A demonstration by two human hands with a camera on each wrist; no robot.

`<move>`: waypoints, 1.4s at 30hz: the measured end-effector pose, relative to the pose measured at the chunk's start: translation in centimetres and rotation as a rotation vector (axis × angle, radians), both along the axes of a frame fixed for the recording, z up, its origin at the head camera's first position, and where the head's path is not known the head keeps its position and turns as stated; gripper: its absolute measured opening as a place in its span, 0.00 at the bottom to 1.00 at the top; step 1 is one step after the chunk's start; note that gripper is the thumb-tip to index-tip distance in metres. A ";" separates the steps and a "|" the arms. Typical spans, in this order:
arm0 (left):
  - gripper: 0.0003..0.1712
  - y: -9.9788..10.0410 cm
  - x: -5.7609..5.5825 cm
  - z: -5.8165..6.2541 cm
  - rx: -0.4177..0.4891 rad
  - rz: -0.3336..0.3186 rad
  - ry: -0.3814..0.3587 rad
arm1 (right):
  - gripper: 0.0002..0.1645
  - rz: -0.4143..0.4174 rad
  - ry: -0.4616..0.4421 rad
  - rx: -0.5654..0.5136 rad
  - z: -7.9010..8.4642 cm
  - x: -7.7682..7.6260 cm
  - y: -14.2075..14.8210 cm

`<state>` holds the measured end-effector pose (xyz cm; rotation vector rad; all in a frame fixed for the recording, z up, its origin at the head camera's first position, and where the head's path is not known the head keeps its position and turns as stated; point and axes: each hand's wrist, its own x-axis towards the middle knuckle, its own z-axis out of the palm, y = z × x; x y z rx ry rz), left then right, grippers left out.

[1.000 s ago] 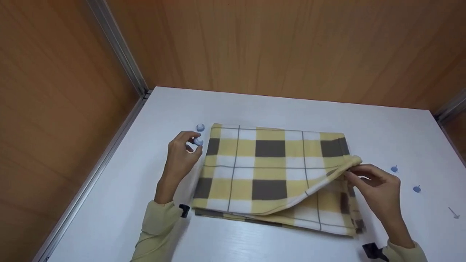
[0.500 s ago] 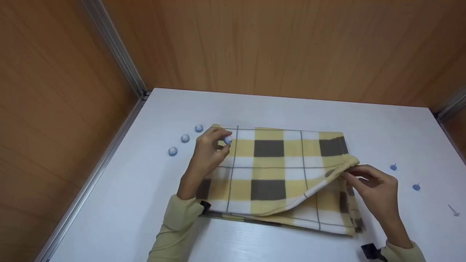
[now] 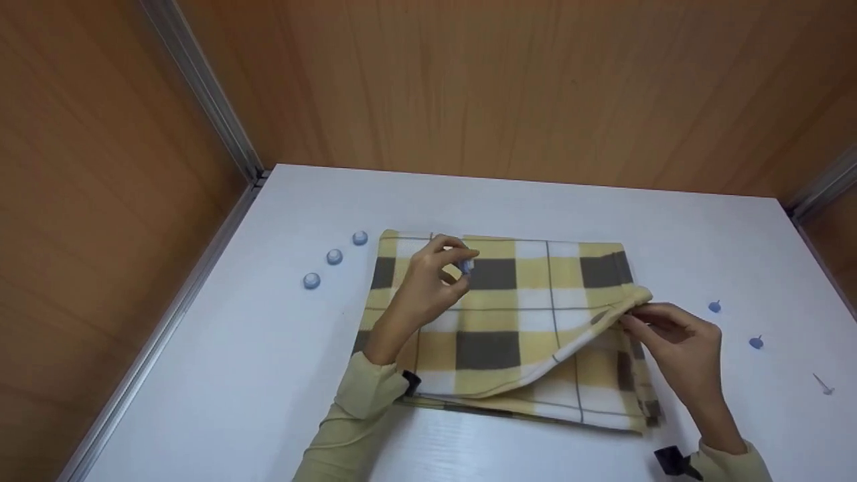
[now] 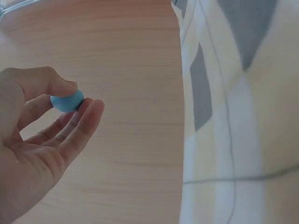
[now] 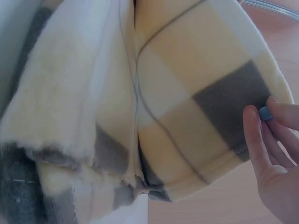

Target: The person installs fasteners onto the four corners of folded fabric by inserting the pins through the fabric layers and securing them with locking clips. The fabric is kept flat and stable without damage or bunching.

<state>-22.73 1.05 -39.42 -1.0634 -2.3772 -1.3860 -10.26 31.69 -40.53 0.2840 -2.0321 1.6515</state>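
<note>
A folded fleece blanket [image 3: 489, 349] in yellow, white and dark grey check lies on the white table. My left hand [image 3: 428, 284] is over its left half, pinching a small blue round cap [image 4: 67, 101] between thumb and fingers. At the blanket's right side, my right hand [image 3: 689, 348] grips the top layer's lifted corner [image 3: 636, 294], which curls up and shows the layer below. In the right wrist view a small blue piece [image 5: 265, 113] shows between that hand's thumb and fingers, against the cloth; the rest of the piece is hidden.
Three blue caps [image 3: 335, 256] stand in a slanting row left of the blanket. To the right lie two blue-headed pins [image 3: 756, 342], points up, and one paler pin [image 3: 823, 385] on its side. Wooden panels [image 3: 469, 87] rise behind and beside the table [image 3: 221, 375].
My left hand has carried the cap rightward from the blanket's left edge to over its surface, uncovering caps on the table. The right hand keeps its hold on the corner.
</note>
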 end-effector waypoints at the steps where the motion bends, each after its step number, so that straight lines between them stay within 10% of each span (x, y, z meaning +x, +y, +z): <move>1: 0.18 0.3 0.0 -0.1 -0.005 -0.015 -0.002 | 0.12 0.012 0.003 -0.019 0.0 0.0 0.0; 42: 0.16 12.4 2.5 -1.3 -0.093 -0.311 -0.014 | 0.12 0.035 -0.019 -0.022 -0.3 -0.1 -0.5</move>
